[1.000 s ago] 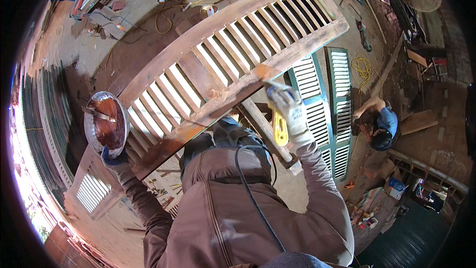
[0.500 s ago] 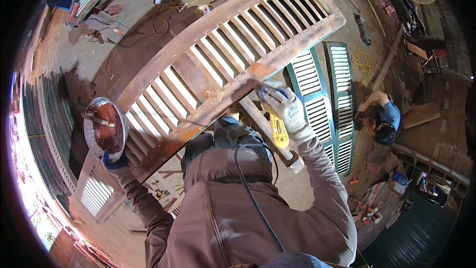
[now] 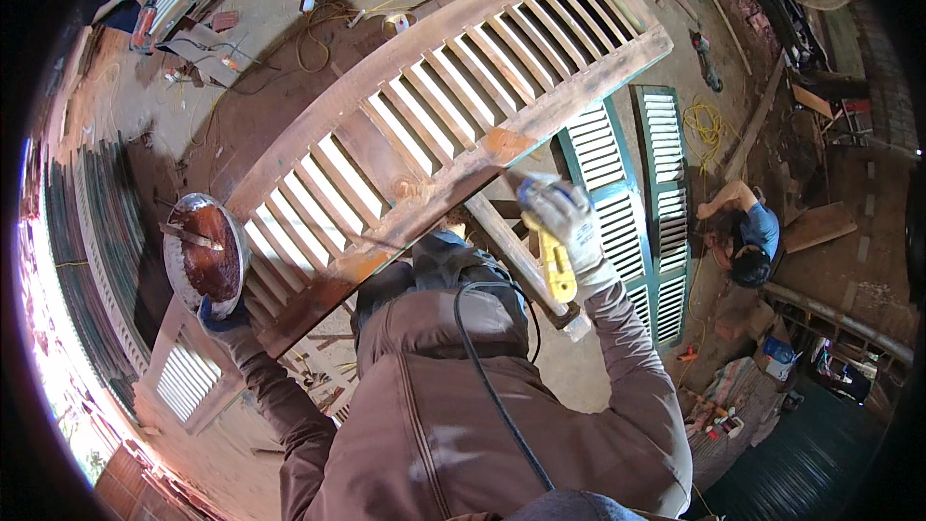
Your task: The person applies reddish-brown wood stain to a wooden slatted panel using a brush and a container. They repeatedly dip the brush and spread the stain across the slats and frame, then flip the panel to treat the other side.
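A long louvered wooden shutter (image 3: pixel 394 174) with a curved far edge lies slantwise before me, bare brown with orange-brown patches on its near rail. My left hand (image 3: pixel 224 316), in a blue-and-grey glove, grips the lower rim of a metal bowl (image 3: pixel 237 232) at the shutter's left end. Reddish-brown paste (image 3: pixel 214 265) coats the inside of the bowl, and a flat stick (image 3: pixel 190 235) lies across it. My right hand (image 3: pixel 567 222), gloved in grey and blue, is closed round a yellow-handled putty knife (image 3: pixel 557 265). Its blade points at the shutter's near rail; whether it touches is unclear.
Green louvered shutters (image 3: pixel 666 217) lie at the right. A person (image 3: pixel 752 236) in blue crouches beyond them. Dark shutters (image 3: pixel 96 251) stand stacked at the far left. Yellow cord (image 3: pixel 709 125) coils on the floor, and a power tool (image 3: pixel 706 60) lies nearby. A wooden beam (image 3: pixel 516 251) runs below the shutter.
My right hand has moved slightly right and toward me with the putty knife, away from the orange-brown patch. The left hand and the bowl stay nearly in place.
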{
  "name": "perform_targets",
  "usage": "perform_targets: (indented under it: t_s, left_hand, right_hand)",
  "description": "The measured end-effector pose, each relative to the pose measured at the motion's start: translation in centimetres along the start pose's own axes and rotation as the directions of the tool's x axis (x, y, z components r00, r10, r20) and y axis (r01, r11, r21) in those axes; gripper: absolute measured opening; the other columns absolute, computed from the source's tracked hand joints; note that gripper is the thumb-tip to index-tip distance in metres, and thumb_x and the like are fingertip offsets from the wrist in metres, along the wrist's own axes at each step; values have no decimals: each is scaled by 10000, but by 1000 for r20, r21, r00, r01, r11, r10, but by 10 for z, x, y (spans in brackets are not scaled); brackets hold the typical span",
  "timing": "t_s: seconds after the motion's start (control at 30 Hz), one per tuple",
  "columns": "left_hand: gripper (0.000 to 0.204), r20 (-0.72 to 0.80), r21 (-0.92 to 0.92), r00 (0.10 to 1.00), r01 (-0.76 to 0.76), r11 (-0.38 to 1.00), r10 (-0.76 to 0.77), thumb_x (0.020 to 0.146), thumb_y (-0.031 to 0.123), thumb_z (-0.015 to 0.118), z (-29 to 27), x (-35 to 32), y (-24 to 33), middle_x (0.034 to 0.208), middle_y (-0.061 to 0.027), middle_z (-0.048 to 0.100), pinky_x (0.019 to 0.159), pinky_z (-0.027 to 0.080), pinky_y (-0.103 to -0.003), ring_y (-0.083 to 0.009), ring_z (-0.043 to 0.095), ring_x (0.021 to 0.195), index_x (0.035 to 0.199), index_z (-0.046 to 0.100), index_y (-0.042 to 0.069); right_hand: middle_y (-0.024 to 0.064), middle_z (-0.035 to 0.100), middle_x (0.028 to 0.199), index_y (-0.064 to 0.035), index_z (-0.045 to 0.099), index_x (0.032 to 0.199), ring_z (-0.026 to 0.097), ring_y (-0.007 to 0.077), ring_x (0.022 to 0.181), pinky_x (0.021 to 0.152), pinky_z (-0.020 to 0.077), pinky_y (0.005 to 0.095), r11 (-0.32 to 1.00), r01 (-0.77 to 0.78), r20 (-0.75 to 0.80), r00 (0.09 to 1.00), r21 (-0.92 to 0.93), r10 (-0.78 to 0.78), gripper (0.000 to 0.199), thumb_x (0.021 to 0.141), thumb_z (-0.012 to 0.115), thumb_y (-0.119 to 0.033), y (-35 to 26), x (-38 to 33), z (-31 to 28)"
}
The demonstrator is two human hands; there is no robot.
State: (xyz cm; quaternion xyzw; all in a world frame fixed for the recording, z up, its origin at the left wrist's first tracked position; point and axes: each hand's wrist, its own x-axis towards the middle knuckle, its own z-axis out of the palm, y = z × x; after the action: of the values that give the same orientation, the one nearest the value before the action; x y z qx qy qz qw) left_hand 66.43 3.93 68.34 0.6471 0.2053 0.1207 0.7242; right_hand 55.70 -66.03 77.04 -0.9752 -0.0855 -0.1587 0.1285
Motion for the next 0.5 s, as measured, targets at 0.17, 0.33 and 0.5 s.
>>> perform_targets:
  t_s: [0.17,0.33,0.5]
  left_hand:
    - [477,-92,-327,989,79,942,-115,847,205,643,5,-3,1,1379,-165,564,1032,482,-580,-374,528,1282,1290,585,40]
    - [483,-35,-364,984,148,919,-173,847,210,644,32,-5,10,1391,-164,558,1051,463,-582,-380,529,1276,1294,585,36]
    - [438,-70,-177,998,-11,984,-2,856,210,646,-9,0,-11,1352,-161,581,1037,481,-568,-373,553,1240,1251,608,25]
  right_hand:
    - [-11,694,1163,-168,698,1190,631,220,989,823,551,319,989,-136,-10,991,-51,136,432,759,721,-189,26,47,-5]
    - [-50,677,1203,-203,689,1178,633,200,1022,790,545,317,970,-108,140,980,-218,141,370,808,667,-203,19,39,13]
    - [-16,686,1167,-182,684,1157,613,214,1064,807,547,365,999,-24,236,972,24,17,354,804,672,-194,-13,41,-2]
